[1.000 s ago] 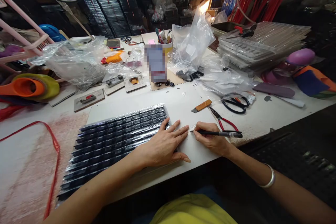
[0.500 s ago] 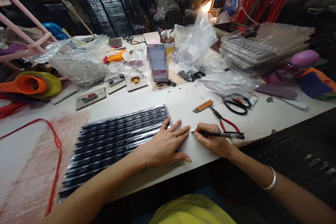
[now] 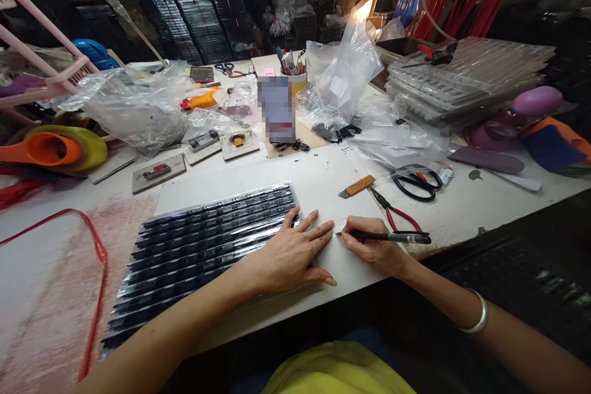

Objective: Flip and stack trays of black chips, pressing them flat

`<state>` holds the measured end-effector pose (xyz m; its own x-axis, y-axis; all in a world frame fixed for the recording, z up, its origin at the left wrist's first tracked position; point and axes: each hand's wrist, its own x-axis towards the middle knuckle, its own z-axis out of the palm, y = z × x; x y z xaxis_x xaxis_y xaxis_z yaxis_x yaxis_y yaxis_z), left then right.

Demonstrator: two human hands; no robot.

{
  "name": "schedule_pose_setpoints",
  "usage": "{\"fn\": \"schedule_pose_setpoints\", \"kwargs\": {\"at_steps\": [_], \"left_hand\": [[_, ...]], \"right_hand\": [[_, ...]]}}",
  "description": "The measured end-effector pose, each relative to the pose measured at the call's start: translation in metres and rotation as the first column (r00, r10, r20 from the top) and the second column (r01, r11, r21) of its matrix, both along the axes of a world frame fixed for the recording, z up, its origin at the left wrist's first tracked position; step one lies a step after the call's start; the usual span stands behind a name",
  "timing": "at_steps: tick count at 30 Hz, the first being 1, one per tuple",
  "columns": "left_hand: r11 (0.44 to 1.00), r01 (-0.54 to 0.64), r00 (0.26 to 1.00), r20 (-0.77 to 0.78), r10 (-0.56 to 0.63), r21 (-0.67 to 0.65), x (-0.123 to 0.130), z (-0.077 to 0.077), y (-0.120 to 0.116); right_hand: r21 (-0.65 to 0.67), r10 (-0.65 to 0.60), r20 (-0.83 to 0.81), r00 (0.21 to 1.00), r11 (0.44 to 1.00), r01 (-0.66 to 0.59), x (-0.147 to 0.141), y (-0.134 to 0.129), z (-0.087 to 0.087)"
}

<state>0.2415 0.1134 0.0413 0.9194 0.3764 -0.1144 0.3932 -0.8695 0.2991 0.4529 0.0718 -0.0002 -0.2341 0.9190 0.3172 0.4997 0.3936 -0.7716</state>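
My left hand (image 3: 289, 255) lies flat, fingers spread, on the right end of a clear tray of black parts (image 3: 198, 246) and on the white board (image 3: 318, 188) beside it. Its fingertips press a small pale label (image 3: 339, 223). My right hand (image 3: 373, 246) grips a black pen (image 3: 385, 236), whose tip touches the label right beside my left fingertips.
An orange-handled blade (image 3: 356, 186), red-handled pliers (image 3: 392, 212) and black scissors (image 3: 414, 183) lie just beyond my right hand. Plastic bags (image 3: 339, 74), a pen cup (image 3: 292, 71), stacked clear trays (image 3: 462, 80), an orange tape dispenser (image 3: 50, 149) and a red strap (image 3: 95, 258) crowd the table.
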Motion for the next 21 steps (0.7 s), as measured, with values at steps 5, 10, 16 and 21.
{"fn": "schedule_pose_setpoints", "kwargs": {"at_steps": [5, 10, 16, 21], "left_hand": [[1.0, 0.0, 1.0, -0.003, 0.0, -0.003, -0.0005, 0.0008, 0.0003], [1.0, -0.005, 1.0, -0.002, 0.005, -0.003, -0.0001, 0.0009, 0.0004], [1.0, -0.01, 1.0, -0.011, 0.009, -0.019, 0.0003, -0.0002, 0.0007], [1.0, -0.008, 1.0, -0.024, 0.008, -0.008, 0.0004, 0.0011, 0.0007]], "right_hand": [[-0.005, 0.002, -0.014, 1.0, 1.0, -0.002, 0.0004, -0.0002, 0.0009], [-0.006, -0.004, -0.028, 1.0, 1.0, 0.004, -0.0001, -0.0001, 0.002], [-0.047, -0.009, -0.06, 0.998, 0.999, 0.006, 0.0004, -0.0002, 0.0024], [-0.109, -0.051, -0.096, 0.994, 0.993, 0.04, 0.0059, 0.0019, 0.0077]]}}
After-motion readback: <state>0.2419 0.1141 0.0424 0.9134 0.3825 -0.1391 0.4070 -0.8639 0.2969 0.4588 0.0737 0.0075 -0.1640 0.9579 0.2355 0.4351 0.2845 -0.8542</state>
